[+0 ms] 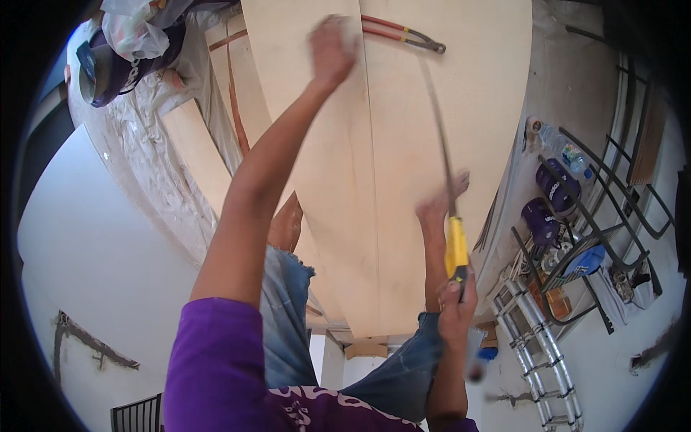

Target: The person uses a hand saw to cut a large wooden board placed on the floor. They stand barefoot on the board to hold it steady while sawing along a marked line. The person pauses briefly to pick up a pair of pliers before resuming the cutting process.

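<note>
Pale plywood panel (417,115): lengthwise seam near its middle; right edge bowed; narrow near end between the person's legs. Yellow-handled saw with long thin metal blade (456,241): over the panel's right part, right hand (455,309) closed round its grip. Left hand (332,54): blurred, above the far part; fingers cannot be told. Red-handled metal pliers (403,32): on panel, near left hand. Bare right foot (434,207): beside the blade. Silver metal ladder (536,353): right. Purple rounded container (558,186): white lettering.
</note>
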`<state>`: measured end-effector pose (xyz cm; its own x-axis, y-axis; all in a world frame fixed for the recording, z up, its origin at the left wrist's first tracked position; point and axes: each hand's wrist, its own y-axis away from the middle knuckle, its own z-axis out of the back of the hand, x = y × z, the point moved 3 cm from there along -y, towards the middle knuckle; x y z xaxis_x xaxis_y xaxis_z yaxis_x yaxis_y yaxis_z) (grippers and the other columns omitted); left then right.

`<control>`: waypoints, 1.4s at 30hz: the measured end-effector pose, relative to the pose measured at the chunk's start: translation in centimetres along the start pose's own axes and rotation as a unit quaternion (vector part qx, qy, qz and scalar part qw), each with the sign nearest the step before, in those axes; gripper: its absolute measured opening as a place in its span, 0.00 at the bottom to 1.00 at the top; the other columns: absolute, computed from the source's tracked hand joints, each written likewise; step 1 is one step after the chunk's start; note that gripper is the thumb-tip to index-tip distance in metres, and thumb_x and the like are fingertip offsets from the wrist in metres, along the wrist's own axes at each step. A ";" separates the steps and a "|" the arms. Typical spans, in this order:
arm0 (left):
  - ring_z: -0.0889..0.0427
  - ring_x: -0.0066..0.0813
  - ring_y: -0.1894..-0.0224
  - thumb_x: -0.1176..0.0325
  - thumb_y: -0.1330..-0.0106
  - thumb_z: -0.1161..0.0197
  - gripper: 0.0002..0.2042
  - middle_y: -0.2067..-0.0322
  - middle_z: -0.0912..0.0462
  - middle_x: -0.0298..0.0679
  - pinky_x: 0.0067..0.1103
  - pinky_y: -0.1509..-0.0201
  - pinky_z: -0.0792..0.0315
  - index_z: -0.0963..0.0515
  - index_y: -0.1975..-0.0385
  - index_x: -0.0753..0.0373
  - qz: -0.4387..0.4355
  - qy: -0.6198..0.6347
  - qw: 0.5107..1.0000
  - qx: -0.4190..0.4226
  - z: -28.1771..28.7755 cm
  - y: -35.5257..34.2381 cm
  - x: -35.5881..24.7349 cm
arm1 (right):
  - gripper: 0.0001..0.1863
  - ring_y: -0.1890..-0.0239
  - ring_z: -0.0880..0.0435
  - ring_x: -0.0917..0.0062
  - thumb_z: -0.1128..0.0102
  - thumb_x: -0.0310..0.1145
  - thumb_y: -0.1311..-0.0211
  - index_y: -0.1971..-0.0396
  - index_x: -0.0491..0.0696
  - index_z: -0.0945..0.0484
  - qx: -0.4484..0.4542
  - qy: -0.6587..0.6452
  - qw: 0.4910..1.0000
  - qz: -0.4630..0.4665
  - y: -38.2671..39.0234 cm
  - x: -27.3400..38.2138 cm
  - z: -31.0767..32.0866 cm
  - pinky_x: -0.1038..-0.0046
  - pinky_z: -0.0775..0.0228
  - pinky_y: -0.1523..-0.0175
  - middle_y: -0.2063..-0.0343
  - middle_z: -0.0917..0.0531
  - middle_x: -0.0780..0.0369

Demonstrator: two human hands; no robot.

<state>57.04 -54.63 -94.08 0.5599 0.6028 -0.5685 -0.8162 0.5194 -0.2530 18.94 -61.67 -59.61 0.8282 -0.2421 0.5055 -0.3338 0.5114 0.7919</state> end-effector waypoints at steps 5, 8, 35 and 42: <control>0.34 0.49 0.41 0.47 0.36 0.40 0.34 0.46 0.33 0.56 0.39 0.38 0.39 0.35 0.43 0.73 0.359 -0.046 0.932 -0.009 8.9 11.3 11.7 | 0.23 0.68 0.31 0.81 0.52 0.38 0.30 0.44 0.35 0.32 0.010 0.054 0.998 0.020 2.2 -0.2 -2.3 0.78 0.41 0.63 0.69 0.29 0.62; 0.29 0.45 0.44 0.43 0.35 0.42 0.36 0.48 0.29 0.56 0.33 0.40 0.35 0.35 0.44 0.75 0.491 0.104 0.860 0.097 10.1 16.5 12.6 | 0.26 0.49 0.23 0.66 0.52 0.38 0.30 0.41 0.33 0.33 0.033 0.050 0.997 -0.051 2.2 -2.5 -2.5 0.70 0.35 0.42 0.52 0.22 0.47; 0.33 0.50 0.36 0.37 0.49 0.30 0.56 0.41 0.34 0.66 0.31 0.35 0.37 0.44 0.41 0.90 0.553 0.226 0.795 0.109 7.4 17.0 14.1 | 0.27 0.78 0.37 0.87 0.56 0.44 0.26 0.38 0.38 0.35 0.041 -0.030 0.995 -0.082 1.0 -6.2 -6.5 0.81 0.43 0.74 0.80 0.34 0.70; 0.34 0.50 0.36 0.40 0.50 0.28 0.57 0.39 0.36 0.65 0.32 0.35 0.36 0.48 0.39 0.89 0.544 0.283 0.782 0.106 7.8 16.1 12.7 | 0.27 0.78 0.36 0.88 0.55 0.48 0.26 0.45 0.37 0.30 0.034 0.013 0.999 0.015 0.8 -6.4 -9.2 0.81 0.38 0.71 0.81 0.34 0.69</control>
<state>52.07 -33.87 -99.25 -0.6532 0.4237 -0.6275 -0.6894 0.0101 0.7243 17.52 -52.12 -65.41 0.8287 -0.2053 0.5207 -0.3879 0.4599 0.7987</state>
